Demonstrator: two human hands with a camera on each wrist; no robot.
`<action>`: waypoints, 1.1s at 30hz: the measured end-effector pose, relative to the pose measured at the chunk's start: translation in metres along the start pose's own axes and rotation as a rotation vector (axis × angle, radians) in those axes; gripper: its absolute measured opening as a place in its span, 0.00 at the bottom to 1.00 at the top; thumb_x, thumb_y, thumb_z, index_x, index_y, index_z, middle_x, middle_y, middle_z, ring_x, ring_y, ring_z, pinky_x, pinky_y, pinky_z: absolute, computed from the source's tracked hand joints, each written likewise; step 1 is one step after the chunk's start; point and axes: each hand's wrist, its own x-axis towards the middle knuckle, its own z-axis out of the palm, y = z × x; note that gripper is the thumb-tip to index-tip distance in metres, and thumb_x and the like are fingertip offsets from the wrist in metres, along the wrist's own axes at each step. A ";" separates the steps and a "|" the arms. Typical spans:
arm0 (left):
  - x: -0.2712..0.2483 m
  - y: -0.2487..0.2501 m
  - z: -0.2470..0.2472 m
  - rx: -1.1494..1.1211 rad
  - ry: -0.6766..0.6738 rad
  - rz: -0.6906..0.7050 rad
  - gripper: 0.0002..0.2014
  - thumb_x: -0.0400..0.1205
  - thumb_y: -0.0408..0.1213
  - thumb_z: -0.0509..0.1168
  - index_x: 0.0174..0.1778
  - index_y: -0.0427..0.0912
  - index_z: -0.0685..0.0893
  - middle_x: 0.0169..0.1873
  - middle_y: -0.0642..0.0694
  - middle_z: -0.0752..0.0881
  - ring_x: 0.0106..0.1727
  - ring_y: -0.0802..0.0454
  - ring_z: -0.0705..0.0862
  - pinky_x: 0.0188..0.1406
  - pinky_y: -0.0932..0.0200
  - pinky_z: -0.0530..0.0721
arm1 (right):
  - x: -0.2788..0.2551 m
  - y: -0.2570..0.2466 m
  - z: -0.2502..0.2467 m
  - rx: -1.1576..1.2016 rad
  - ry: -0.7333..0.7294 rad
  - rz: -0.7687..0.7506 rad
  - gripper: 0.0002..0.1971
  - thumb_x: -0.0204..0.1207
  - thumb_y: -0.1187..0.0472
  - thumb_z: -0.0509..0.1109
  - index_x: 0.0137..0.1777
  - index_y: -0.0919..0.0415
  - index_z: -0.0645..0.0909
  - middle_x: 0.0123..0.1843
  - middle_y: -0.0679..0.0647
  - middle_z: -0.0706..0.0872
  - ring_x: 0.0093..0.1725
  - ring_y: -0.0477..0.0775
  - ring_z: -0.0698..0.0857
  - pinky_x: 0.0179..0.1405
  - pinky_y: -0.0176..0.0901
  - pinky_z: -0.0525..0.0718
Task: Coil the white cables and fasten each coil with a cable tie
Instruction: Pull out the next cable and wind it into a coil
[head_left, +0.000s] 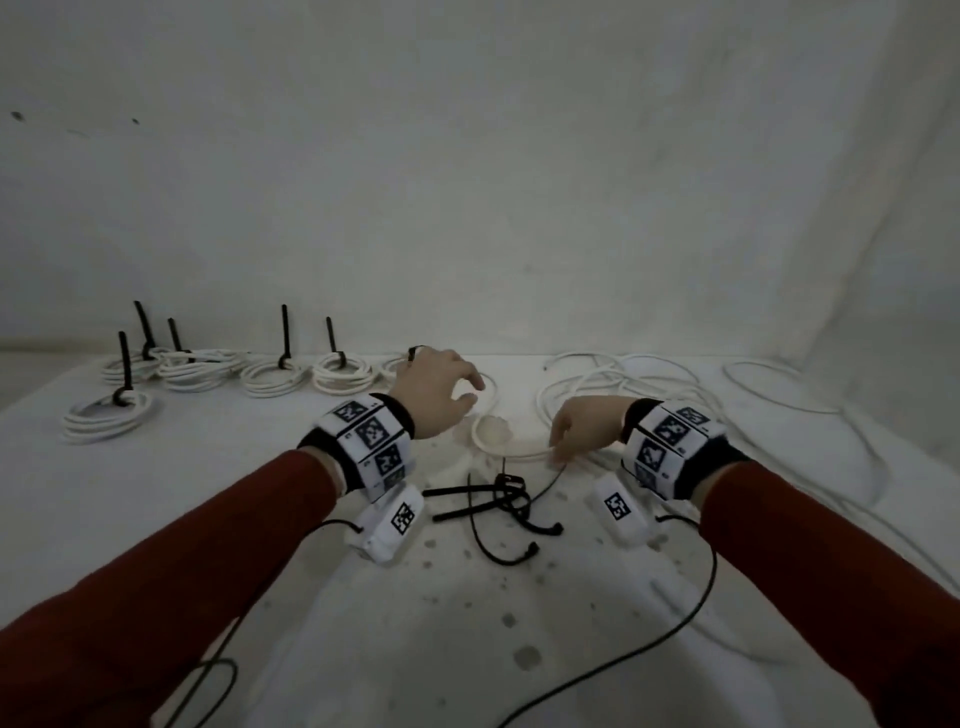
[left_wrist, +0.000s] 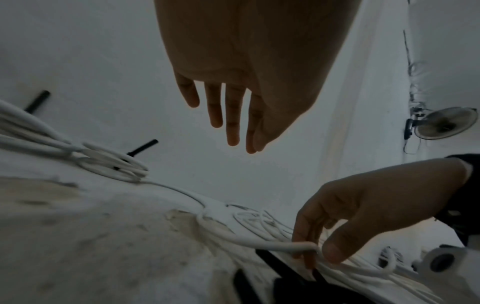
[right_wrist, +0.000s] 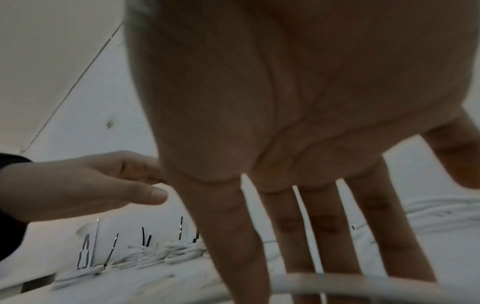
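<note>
My right hand (head_left: 558, 453) reaches down to the table and pinches the end of a loose white cable (head_left: 519, 455) between thumb and fingers; the left wrist view shows this pinch (left_wrist: 317, 251) on the cable (left_wrist: 259, 242). In the right wrist view the fingers (right_wrist: 335, 246) point down at the cable (right_wrist: 363, 284). My left hand (head_left: 467, 395) hovers above the cable's curve, fingers relaxed and holding nothing (left_wrist: 233, 133). A pile of black cable ties (head_left: 498, 501) lies just in front of both hands.
Several tied coils (head_left: 192, 371) with black tie tails sticking up line the back left, one nearer (head_left: 106, 415). A heap of loose white cables (head_left: 649, 379) lies at the back right. Thin black wires (head_left: 675, 623) trail across the stained white table (head_left: 467, 623).
</note>
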 end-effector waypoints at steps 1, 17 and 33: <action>0.004 0.009 0.004 0.016 -0.030 0.017 0.13 0.83 0.45 0.61 0.63 0.52 0.81 0.65 0.48 0.78 0.71 0.45 0.67 0.70 0.44 0.65 | -0.004 0.002 0.001 -0.014 -0.015 -0.025 0.18 0.75 0.50 0.73 0.59 0.60 0.86 0.59 0.53 0.87 0.56 0.53 0.82 0.56 0.42 0.80; 0.022 0.050 -0.076 -0.235 0.435 0.162 0.11 0.88 0.35 0.54 0.39 0.40 0.73 0.25 0.47 0.71 0.30 0.47 0.70 0.31 0.59 0.60 | -0.057 0.022 -0.063 0.546 0.757 -0.288 0.07 0.82 0.55 0.65 0.46 0.54 0.83 0.30 0.47 0.78 0.29 0.44 0.77 0.35 0.40 0.77; -0.033 -0.061 -0.169 -0.177 0.768 -0.253 0.15 0.89 0.38 0.49 0.41 0.37 0.74 0.29 0.41 0.73 0.33 0.43 0.71 0.29 0.54 0.60 | -0.082 0.072 -0.048 0.958 0.818 -0.103 0.26 0.81 0.43 0.64 0.26 0.60 0.70 0.21 0.52 0.73 0.22 0.53 0.74 0.29 0.42 0.75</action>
